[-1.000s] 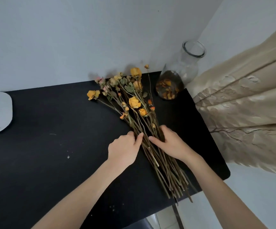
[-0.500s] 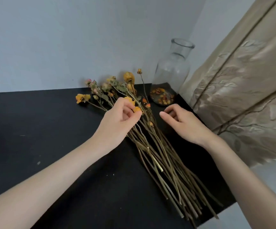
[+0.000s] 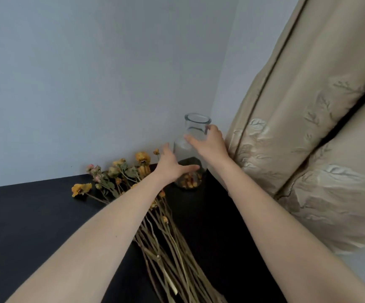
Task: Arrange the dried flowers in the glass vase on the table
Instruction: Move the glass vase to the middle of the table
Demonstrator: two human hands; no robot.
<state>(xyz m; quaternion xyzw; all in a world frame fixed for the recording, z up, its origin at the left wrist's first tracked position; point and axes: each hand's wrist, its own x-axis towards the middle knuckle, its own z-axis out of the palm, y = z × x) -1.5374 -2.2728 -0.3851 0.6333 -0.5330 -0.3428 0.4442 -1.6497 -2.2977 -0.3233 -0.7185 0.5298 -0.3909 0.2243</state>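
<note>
**Black table in the corner, both hands at the vase**

Pale wall (image 3: 89,73) meets a beige curtain (image 3: 297,149) behind the far right corner of the black table (image 3: 35,215), and the glass vase (image 3: 195,127) stands upright in that corner, just beside the curtain. A layer of dried petals (image 3: 190,182) lies in its bottom. The dried flowers (image 3: 166,237) lie flat on the table in one loose bundle, with the heads near the vase and the stems running back toward the person. None are in the vase yet.

The right hand (image 3: 210,143) wraps the vase where the neck meets the shoulder, with the thumb across the front and the fingers round the far side. The left hand (image 3: 170,165) is spread wide, fingers straight, reaching across the lower body of the vase. Whether it touches the glass I cannot tell.

The step in hand looks like bringing the vase closer before any stems go in. The glass is probably smooth, hard and breakable, and likely fairly heavy, since its base is wide. Gripping the neck alone could let it slip, so a second hand low on the body is the safer hold. The flowers are the opposite: light, brittle and ready to shed. They are best gathered by the bare stems around the middle, never by the heads, and lowered in stem-end first. The narrow neck may crush any heads that catch on the rim.
</note>
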